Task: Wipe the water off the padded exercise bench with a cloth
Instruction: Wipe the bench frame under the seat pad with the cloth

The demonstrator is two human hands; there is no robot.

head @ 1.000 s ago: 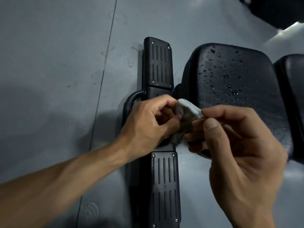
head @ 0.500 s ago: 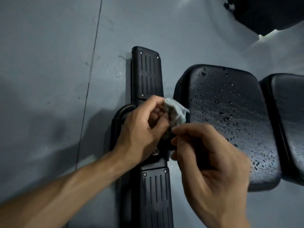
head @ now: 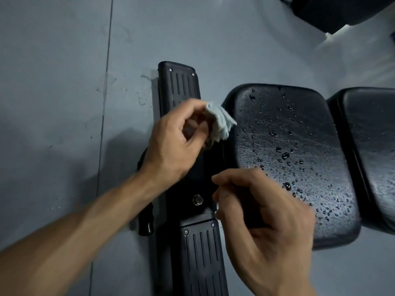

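- Open grey floor [head: 64, 82] is seen from nine to twelve o'clock.
- Toward three, the wet bench pad [head: 299, 146] lies, apparently unobstructed above.
- The black base bar [head: 179, 86] crosses the centre.

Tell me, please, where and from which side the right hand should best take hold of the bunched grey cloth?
Probably its loose free end, which fans out rightward beyond the left hand toward the wet black padded seat. The right hand could come from the right, below.
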